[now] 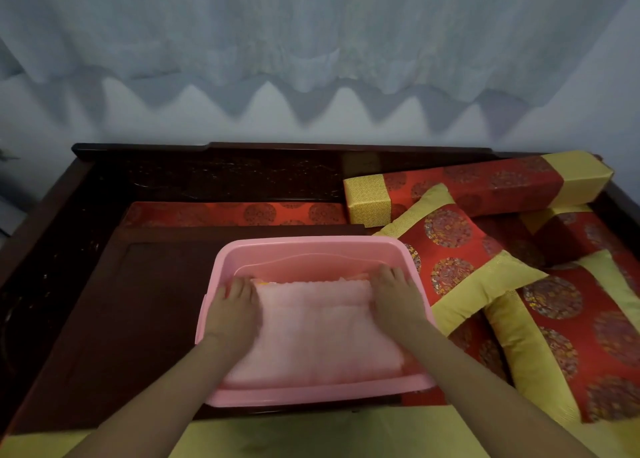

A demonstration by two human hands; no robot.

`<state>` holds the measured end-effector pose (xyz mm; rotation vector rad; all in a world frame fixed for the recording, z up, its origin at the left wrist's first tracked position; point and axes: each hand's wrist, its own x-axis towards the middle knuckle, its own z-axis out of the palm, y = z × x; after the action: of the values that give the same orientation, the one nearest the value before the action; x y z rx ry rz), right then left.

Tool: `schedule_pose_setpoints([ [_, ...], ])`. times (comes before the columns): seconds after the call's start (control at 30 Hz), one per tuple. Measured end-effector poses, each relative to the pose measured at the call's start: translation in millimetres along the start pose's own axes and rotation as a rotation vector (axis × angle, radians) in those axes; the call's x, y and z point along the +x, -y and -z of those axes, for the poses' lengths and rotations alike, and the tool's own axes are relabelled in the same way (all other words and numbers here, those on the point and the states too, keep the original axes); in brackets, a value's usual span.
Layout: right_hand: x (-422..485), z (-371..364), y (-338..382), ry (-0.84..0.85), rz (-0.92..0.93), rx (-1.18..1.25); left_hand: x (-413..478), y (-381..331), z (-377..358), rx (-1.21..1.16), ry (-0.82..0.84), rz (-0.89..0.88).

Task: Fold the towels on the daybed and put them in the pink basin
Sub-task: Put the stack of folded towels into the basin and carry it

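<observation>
A folded pale pink towel (315,329) lies inside the pink basin (311,246), filling most of it. A sliver of yellow cloth shows under its far edge. My left hand (233,305) rests on the towel's left side with fingers spread toward the far left corner. My right hand (394,293) presses on the towel's right side, fingertips at the far right corner. Both hands lie flat, palms down, inside the basin.
The basin stands on a dark wooden low table (131,305) on the daybed. Red and yellow cushions (460,256) and a long bolster (485,184) lie to the right. The carved dark backrest (242,170) runs behind; pale curtains hang beyond. A yellow mat edge (311,433) lies nearest me.
</observation>
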<state>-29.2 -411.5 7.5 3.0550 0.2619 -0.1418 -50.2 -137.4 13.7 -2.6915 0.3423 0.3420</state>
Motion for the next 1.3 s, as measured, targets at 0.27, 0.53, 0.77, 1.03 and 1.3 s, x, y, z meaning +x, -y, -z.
schedule_pose_setpoints([
  [0.27, -15, 67, -73, -0.097, -0.382, 0.970, -21, 85, 16, -1.206, -0.274, 0.455],
  [0.53, -19, 45, -86, 0.344, -0.781, 1.548, -35, 93, -12, -2.054, 0.377, 0.746],
  [0.77, -14, 31, -92, 0.428, -0.769, 1.623, -32, 101, -13, -2.099, 0.435, 0.673],
  [1.03, -58, 36, -118, 0.337, -0.838, 1.615, -24, 82, 13, -2.030, 0.470, 0.410],
  [1.3, -192, 54, -203, 0.022, -1.079, 1.703, 17, -25, 97, -1.971, 0.592, 0.104],
])
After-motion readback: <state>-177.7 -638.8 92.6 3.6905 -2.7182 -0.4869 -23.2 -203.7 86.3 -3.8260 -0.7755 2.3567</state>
